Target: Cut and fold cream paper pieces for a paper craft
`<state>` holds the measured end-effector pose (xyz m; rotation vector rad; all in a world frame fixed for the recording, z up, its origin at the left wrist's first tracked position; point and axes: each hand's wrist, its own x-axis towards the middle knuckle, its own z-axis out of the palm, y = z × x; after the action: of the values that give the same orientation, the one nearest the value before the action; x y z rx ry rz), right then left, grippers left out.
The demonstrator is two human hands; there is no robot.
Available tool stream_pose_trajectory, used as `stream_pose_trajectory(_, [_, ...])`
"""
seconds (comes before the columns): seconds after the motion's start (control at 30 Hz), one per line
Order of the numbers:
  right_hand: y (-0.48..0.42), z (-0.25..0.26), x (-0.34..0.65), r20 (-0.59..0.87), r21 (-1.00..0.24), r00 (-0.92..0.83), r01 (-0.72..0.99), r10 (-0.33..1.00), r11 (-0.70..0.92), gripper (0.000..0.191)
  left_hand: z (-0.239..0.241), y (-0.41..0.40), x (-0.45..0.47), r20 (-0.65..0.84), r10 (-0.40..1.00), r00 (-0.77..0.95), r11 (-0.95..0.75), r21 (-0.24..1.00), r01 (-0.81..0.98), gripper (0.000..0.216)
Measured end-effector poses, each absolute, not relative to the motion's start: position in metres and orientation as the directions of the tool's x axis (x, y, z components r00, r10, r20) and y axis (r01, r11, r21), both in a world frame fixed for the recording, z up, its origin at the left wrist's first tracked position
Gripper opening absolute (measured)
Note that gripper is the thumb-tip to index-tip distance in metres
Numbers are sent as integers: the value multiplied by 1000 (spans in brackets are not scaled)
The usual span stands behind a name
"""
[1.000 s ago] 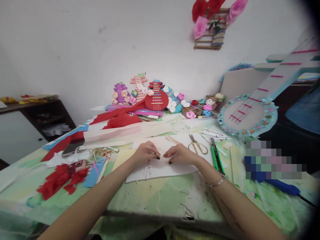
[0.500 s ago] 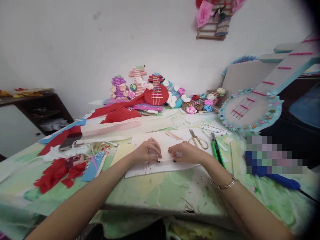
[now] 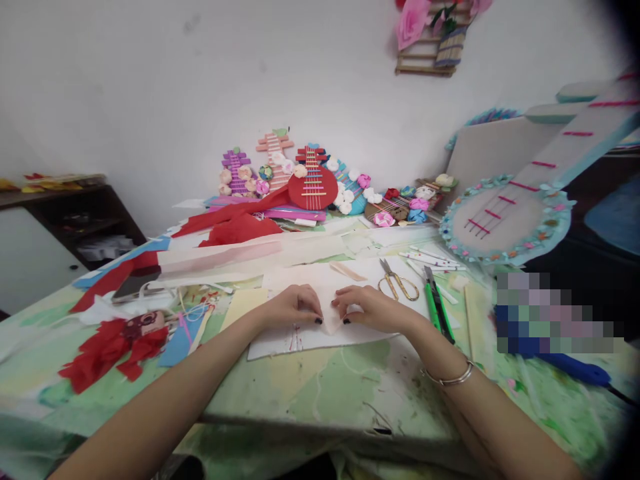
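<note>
A thin, pale pinkish sheet of paper [image 3: 331, 321] spans the gap between my hands, with a pointed lower edge. My left hand [image 3: 297, 308] pinches its left side between thumb and fingers. On the opposite side, my right hand [image 3: 369, 309] is closed on it in a similar pinch. Both hands rest over a white board [image 3: 273, 343] with small red marks near its front edge. Gold-handled scissors [image 3: 399, 283] lie just beyond my right hand, blades pointing away. A green utility knife [image 3: 437, 308] is to their right.
Red crepe paper pieces with a small doll-like face [image 3: 145, 325] lie at left, near a blue strip [image 3: 176, 345]. Decorated paper lutes [image 3: 313, 183] lean on the back wall. A large pale lute [image 3: 505, 217] stands at right, above a blue-handled tool [image 3: 575, 368].
My hands have shifted slightly, and the paper between them now shows a pointed lower edge. The camera view has moved a little.
</note>
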<state>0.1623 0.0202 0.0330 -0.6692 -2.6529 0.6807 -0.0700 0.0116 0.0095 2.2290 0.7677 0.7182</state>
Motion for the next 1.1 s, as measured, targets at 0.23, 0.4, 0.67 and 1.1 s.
stream_pose_trajectory(0.23, [23,27,156,217,-484,-793,418,569,768,21,6,9,-65,246,810,532,-525,709,472,12])
stream_pose_trajectory(0.4, [22,24,151,224,-435,-812,412,539,801,22,7,8,-62,286,831,476,-523,693,497,11])
stream_pose_trajectory(0.67, [21,22,147,193,-467,-807,424,557,776,27,3,8,-59,303,797,523,-561,693,453,10])
stream_pose_trajectory(1.1, [23,16,149,159,-604,-735,456,660,653,19,-2,5,-53,267,875,403,-452,748,486,9])
